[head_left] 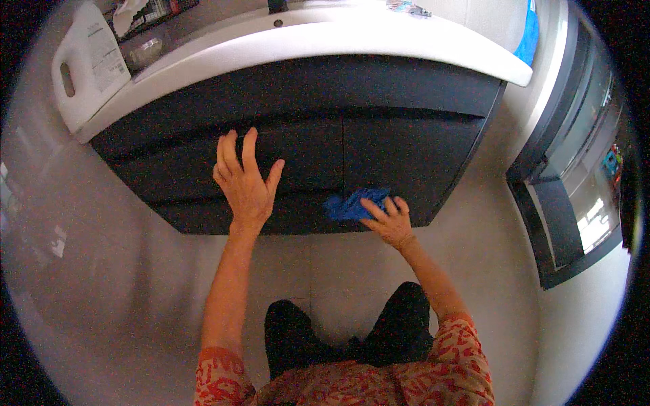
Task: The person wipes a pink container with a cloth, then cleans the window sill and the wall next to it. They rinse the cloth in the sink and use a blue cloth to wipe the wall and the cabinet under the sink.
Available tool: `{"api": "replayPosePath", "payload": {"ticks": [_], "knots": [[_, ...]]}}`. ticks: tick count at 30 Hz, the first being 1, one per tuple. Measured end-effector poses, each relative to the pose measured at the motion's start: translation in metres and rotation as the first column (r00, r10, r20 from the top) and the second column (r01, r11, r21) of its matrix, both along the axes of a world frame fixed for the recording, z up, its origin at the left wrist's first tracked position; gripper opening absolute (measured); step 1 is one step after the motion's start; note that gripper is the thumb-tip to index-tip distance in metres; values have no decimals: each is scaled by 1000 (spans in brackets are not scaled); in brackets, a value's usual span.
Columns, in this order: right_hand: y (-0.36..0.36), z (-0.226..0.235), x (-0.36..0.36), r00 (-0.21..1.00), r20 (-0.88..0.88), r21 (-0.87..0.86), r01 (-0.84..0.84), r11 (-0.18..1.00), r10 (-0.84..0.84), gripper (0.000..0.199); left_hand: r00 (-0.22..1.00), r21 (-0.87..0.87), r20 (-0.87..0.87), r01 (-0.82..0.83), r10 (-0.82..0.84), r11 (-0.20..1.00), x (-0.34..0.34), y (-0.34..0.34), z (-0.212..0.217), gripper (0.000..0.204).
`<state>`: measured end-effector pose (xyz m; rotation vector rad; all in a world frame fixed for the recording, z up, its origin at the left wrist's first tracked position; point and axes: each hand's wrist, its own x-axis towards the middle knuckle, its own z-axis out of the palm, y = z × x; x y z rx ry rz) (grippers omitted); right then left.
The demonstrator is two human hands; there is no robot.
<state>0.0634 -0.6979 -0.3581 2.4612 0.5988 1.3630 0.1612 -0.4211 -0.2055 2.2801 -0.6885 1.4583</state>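
Note:
A dark vanity cabinet with drawers and a door stands before me under a white sink top. My left hand is spread, its fingertips at the cabinet's upper groove, and it holds nothing. Lower and to the right, my right hand has its fingers bent over a crumpled blue cloth. The cloth lies against the lower front of the cabinet, beside the vertical gap between drawers and door. Part of the cloth is hidden under the fingers.
On the sink top's left end stands a large white jug with a handle, beside a small clear bowl. A dark-framed glass door or window is at the right. Tiled floor lies below the cabinet, around my knees.

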Motion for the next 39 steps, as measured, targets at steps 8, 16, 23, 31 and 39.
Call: {"api": "replayPosePath", "payload": {"ticks": [8, 16, 23, 31, 39], "knots": [[45, 157, 11, 947, 311, 244, 4, 970, -82, 43, 999, -9, -2, -34, 34, 999, -2, 0, 4, 70], [74, 217, -22, 973, -211, 428, 173, 887, -88, 67, 1000, -31, -25, 1, -2, 1000, -9, 6, 4, 68], [69, 246, -24, 944, -300, 449, 11, 893, 139, 52, 1000, -84, 7, -24, 24, 996, -11, 6, 6, 66], [87, 289, -93, 751, -644, 297, 70, 952, 146, 41, 995, -75, 79, -49, 55, 996, -26, 33, 8, 64], [77, 314, -156, 649, -759, 132, 85, 988, 46, 38, 988, -96, 148, -31, 45, 995, -4, 21, -1, 66]]}}
